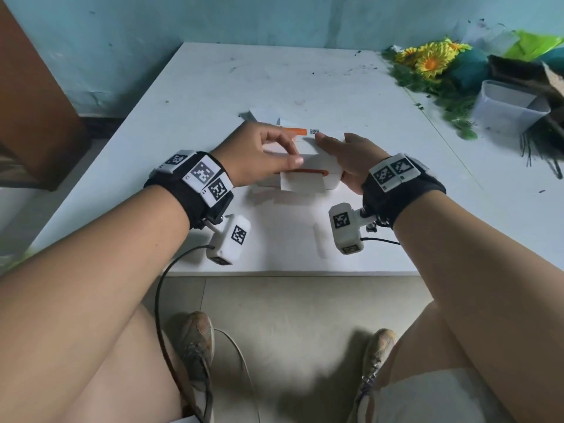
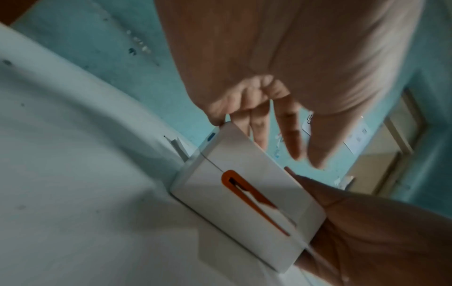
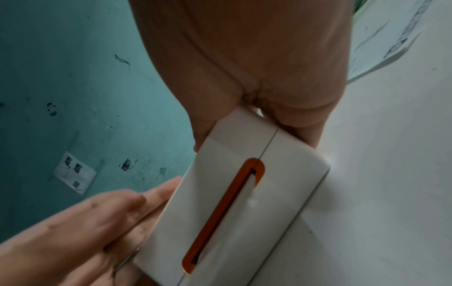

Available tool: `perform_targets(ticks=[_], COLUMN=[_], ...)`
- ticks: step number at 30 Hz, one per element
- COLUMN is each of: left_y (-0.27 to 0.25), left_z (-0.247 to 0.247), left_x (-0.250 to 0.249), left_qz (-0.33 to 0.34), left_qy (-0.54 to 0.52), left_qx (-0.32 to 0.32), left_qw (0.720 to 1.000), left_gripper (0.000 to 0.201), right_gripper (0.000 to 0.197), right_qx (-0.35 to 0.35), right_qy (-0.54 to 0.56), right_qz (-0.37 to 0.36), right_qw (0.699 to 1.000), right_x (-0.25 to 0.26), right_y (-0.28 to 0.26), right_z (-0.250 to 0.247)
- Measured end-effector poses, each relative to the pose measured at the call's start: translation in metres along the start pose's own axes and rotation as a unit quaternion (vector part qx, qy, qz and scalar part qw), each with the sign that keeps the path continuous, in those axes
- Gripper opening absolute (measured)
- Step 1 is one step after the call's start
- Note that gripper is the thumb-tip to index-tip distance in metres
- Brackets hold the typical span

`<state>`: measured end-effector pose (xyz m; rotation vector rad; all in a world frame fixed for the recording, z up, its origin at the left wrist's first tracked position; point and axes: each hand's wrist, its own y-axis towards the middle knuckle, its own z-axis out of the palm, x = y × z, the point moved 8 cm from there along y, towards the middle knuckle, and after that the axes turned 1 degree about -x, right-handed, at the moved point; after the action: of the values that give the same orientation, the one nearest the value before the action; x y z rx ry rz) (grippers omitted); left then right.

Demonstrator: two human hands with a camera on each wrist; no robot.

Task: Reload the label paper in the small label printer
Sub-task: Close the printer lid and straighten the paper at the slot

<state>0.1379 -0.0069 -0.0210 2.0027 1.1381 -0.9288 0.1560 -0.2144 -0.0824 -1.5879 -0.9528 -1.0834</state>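
One small white label printer sits mid-table between your two hands, one label strip hanging from its orange slot. No readable writing. Your right hand clasps its right end; your left hand rests above, fingers loosely spread.

A scuffed white table against a teal wall.
On it: label printer centre, artificial flowers and a plastic tub far right.
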Motion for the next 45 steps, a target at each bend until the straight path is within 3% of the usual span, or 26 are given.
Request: perform_targets(ticks=[3,5,9,13,18,19,23,25,27,29,31,33,35,38,42,45], left_y=[0.006,0.008,0.006,0.006,-0.002,-0.003,-0.010,-0.012,-0.013,-0.013,-0.013,-0.012,-0.012,-0.011,-0.010,-0.011], left_z=[-0.031,-0.038,-0.029,-0.028,-0.023,-0.021,-0.017,-0.015,-0.008,-0.004,-0.004,-0.006,-0.007,-0.008,-0.009,-0.009], left_x=[0.020,0.033,0.046,0.043,0.053,0.053,0.049,0.051,0.050,0.049,0.049,0.050,0.046,0.046,0.045,0.042], left_qz=[-0.053,-0.103,-0.175,-0.196,-0.258,-0.262,-0.275,-0.277,-0.273,-0.266,-0.265,-0.261,-0.253,-0.248,-0.252,-0.250], left_qy=[-0.032,-0.045,-0.103,-0.135,-0.177,-0.188,-0.177,-0.172,-0.170,-0.159,-0.126,-0.105,-0.097,-0.096,-0.100,-0.096], left_qx=[-0.161,-0.186,-0.135,-0.117,-0.082,-0.069,-0.049,-0.050,-0.035,-0.032,-0.034,-0.034,-0.041,-0.050,-0.065,-0.080], left_qw=[0.985,0.976,0.970,0.964,0.946,0.944,0.944,0.944,0.946,0.950,0.955,0.959,0.962,0.963,0.960,0.960], left_gripper=[0.012,0.025,0.040,0.046,0.074,0.072,0.038,0.034,0.028,0.026,0.039,0.052,0.037,0.025,0.030,0.037], right_gripper=[0.064,0.062,0.063,0.065,0.090,0.086,0.037,0.032,0.047,0.080,0.100,0.096,0.093,0.115,0.089,0.099], right_qx=[-0.008,-0.024,-0.027,-0.022,-0.002,0.007,0.034,0.035,0.041,0.041,0.035,0.031,0.025,0.021,0.015,0.011], right_qy=[-0.088,-0.121,-0.145,-0.133,-0.111,-0.097,-0.014,-0.001,-0.004,-0.007,-0.002,-0.001,-0.016,-0.033,-0.032,-0.041], right_qz=[0.018,0.025,0.002,-0.013,0.008,0.016,0.050,0.049,0.031,0.020,0.016,0.011,0.004,-0.001,-0.026,-0.042], right_qw=[0.996,0.992,0.989,0.991,0.994,0.995,0.998,0.998,0.999,0.999,0.999,0.999,1.000,0.999,0.999,0.998], right_x=[0.005,0.008,0.011,0.012,0.003,0.001,0.001,0.001,0.003,0.002,0.000,0.001,0.001,-0.005,-0.002,-0.001], right_y=[-0.005,-0.008,-0.011,-0.012,-0.012,-0.009,-0.014,-0.014,-0.018,-0.017,-0.011,-0.011,-0.009,-0.002,-0.010,-0.013], right_z=[-0.003,-0.006,-0.004,-0.006,-0.006,-0.005,0.004,0.006,0.010,0.011,0.009,0.009,0.007,0.007,0.009,0.010])
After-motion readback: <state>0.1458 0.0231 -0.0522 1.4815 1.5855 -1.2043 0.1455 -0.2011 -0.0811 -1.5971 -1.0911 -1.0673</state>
